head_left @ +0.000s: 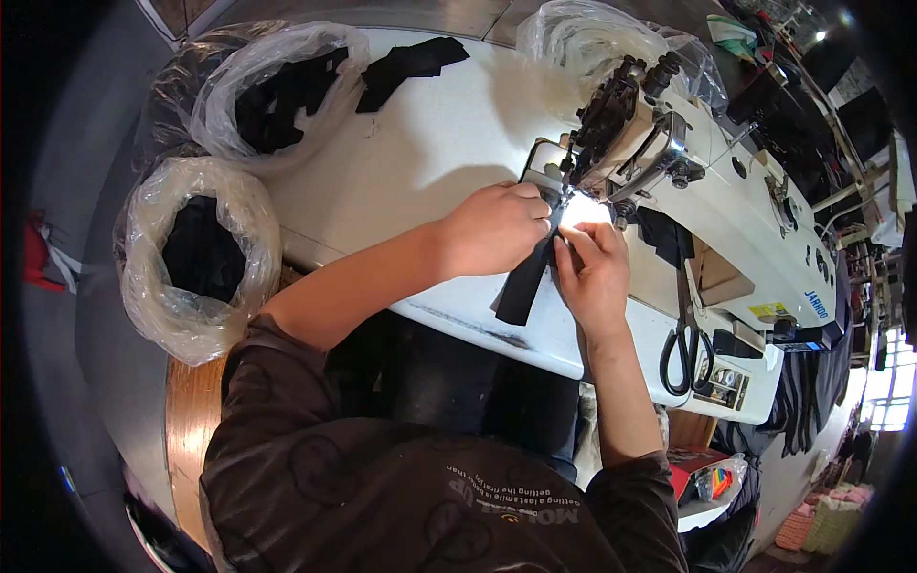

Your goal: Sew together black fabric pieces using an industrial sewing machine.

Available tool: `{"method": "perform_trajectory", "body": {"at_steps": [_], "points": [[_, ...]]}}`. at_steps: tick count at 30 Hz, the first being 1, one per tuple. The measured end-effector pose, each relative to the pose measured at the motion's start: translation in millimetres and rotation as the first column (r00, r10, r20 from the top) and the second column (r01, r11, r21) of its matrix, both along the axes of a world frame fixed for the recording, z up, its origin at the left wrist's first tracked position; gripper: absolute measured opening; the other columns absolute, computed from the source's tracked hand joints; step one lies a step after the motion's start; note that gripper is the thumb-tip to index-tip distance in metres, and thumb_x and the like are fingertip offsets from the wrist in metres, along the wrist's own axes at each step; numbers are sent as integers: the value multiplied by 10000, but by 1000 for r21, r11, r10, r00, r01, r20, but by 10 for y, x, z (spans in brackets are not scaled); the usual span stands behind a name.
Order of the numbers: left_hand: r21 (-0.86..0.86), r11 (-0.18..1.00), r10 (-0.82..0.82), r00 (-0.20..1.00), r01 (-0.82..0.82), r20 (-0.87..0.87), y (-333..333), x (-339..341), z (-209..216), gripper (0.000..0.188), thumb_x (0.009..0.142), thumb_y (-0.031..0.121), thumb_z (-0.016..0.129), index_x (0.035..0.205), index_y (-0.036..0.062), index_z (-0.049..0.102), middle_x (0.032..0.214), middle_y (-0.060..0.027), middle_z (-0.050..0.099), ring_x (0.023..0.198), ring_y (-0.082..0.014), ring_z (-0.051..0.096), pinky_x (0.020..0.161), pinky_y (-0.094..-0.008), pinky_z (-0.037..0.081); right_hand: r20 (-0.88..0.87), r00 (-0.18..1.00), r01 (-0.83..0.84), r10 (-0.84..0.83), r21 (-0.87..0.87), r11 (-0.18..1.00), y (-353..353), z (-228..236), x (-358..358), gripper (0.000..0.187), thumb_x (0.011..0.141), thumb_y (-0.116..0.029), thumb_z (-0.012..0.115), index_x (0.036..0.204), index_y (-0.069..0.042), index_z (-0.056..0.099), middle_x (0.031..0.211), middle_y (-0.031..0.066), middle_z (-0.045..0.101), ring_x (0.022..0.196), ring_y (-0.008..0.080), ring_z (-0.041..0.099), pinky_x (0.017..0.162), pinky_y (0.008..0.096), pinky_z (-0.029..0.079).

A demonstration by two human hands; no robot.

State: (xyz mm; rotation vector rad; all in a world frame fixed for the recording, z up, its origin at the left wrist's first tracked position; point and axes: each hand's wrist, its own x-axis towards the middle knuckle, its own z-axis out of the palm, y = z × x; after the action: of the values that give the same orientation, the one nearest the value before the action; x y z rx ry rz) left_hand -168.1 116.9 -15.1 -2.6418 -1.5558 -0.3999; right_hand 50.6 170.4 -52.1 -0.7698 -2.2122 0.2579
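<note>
One black strip [525, 277] hangs over the table's [430, 153] near edge, pinched by both hands: the left hand [492, 229] curled palm-down on top, the right hand [592, 267] gripping its upper end with fingertips. One pair of scissors [685, 349] lies rightward. Beyond stands one sewing machine [688, 181]; three plastic bags [196, 258] sit at the left and far edges.

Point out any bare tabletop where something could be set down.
Bare white table lies between the plastic bags, the sewing machine and the left hand. It is crowded around the needle, where both hands, the right hand included, pinch the black strip.
</note>
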Motion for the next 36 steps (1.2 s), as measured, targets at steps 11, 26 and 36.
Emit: {"method": "perform_trajectory", "body": {"at_steps": [11, 26, 36], "points": [[-71, 993, -86, 987, 97, 138, 77, -231, -64, 546, 886, 461, 825, 1266, 73, 764, 1486, -84, 673, 1414, -289, 571, 1181, -463, 430, 57, 998, 10, -12, 37, 999, -71, 55, 38, 353, 857, -135, 862, 1176, -14, 772, 1099, 137, 660, 980, 339, 650, 847, 441, 539], [-205, 976, 69, 996, -77, -49, 35, -22, -81, 138, 831, 231, 712, 827, 98, 746, 957, -111, 754, 967, -340, 752, 790, -460, 610, 210, 973, 92, -99, 44, 995, 155, -300, 161, 335, 986, -213, 764, 1260, -20, 774, 1145, 214, 639, 1094, 396, 617, 973, 497, 506], [57, 508, 821, 463, -860, -335, -2427, -1333, 877, 130, 869, 104, 710, 824, 114, 831, 839, -146, 799, 816, -351, 796, 612, -462, 618, 169, 985, -46, 44, 9, 999, 127, -147, 18, 341, 1035, -156, 708, 1267, 93, 702, 1194, 227, 597, 1134, 406, 599, 989, 487, 496]]}}
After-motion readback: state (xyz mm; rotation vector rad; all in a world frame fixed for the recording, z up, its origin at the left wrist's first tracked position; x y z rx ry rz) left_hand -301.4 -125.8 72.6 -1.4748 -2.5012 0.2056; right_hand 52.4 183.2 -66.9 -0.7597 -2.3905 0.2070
